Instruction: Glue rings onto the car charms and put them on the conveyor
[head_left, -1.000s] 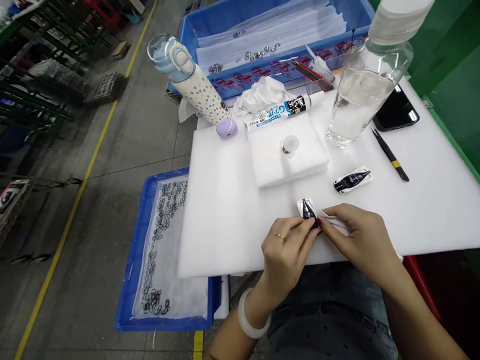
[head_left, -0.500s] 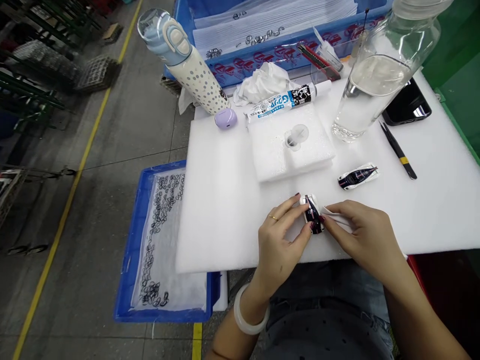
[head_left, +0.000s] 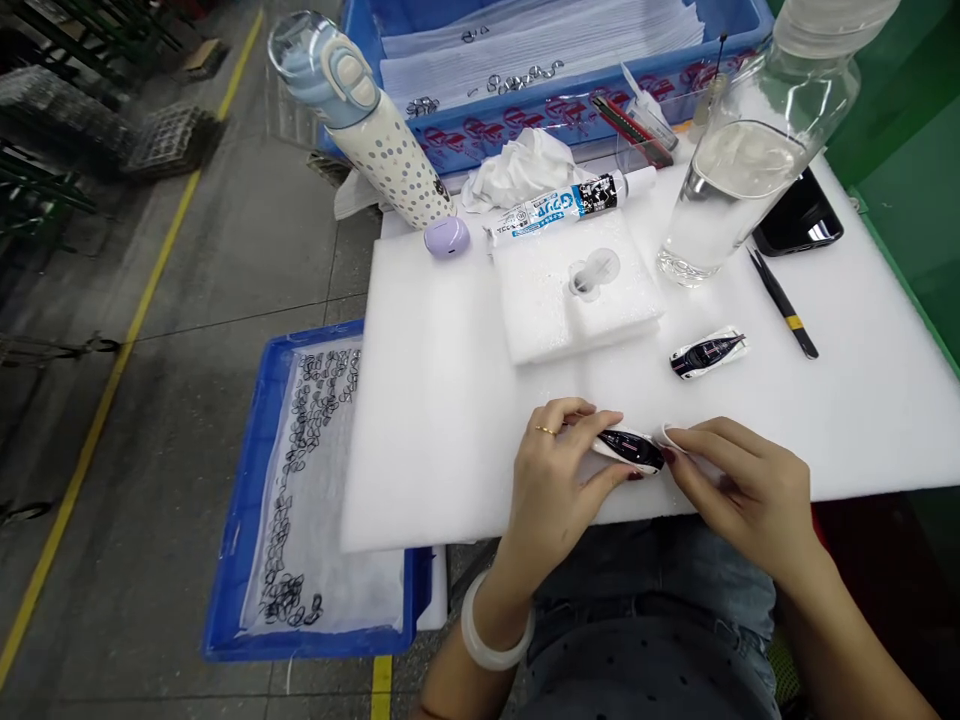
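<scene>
Setting: factory floor of grey concrete with a yellow line; we sit at a tabletop (head_left: 450,440) covered in white foam sheet.
Left hand: our left hand (head_left: 559,480) has its grip closed on a small toy car body (head_left: 628,449), white with a dark striped top, thumb below and fingers over it, just above the foam near the front edge.
Right hand: our right hand (head_left: 739,485) pinches a small white cloth (head_left: 670,437) between thumb and fingers; its tip is right at the car's end, and we cannot tell whether it touches.
Second car: a matching toy car (head_left: 707,354) lies on the foam, well apart from both hands.
Nearby: a raised foam pad (head_left: 547,320) with a small clear cap (head_left: 586,278), a glue tube (head_left: 559,208), a crumpled tissue (head_left: 517,165), black tweezers (head_left: 784,305), a glass bottle of clear liquid (head_left: 739,170), a phone (head_left: 799,215), a dotted water bottle (head_left: 375,130) and a lilac earbud case (head_left: 447,237).
Trays: a blue tray (head_left: 247,500) of small dark rings to the left, another blue bin (head_left: 525,125) behind.
Step in hand, as we judge it: wiping the held car clean.
Next move calls for: a steady left hold while the cloth passes lightly along the body, turning the car to reach the other faces.
</scene>
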